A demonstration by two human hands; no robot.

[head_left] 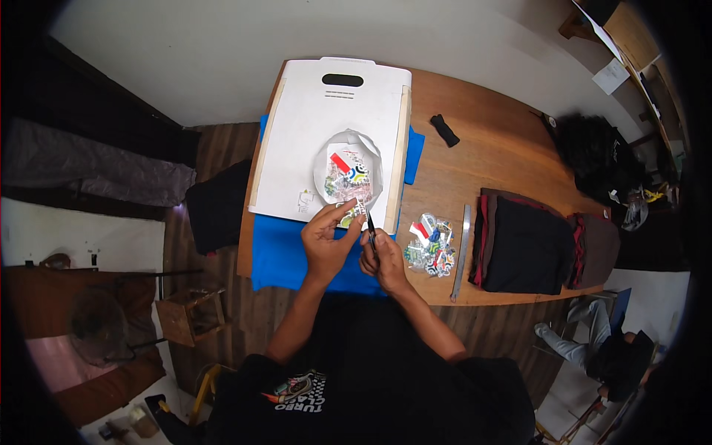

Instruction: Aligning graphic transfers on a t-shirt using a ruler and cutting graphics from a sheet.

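Over the near edge of a white board point(293, 119), my left hand point(326, 241) pinches a small printed transfer sheet point(361, 210) between thumb and fingers. My right hand point(384, 265) grips a slim black tool point(371, 225), whose tip is close to the sheet; its exact kind is too small to make out. Just beyond my fingers, a round white container point(320, 165) stands on the board, holding colourful printed scraps point(347, 169) with a red-and-white piece among them. Blue fabric point(285, 256) lies under the board and shows along its near side.
To the right on the wooden table point(497, 148) lie a pile of cut printed pieces point(430, 248), a steel ruler point(460, 256) and folded dark garments point(526, 241). A small black bundle point(444, 130) lies farther back. Another person point(619, 363) sits at lower right. A wooden stool point(193, 317) stands left.
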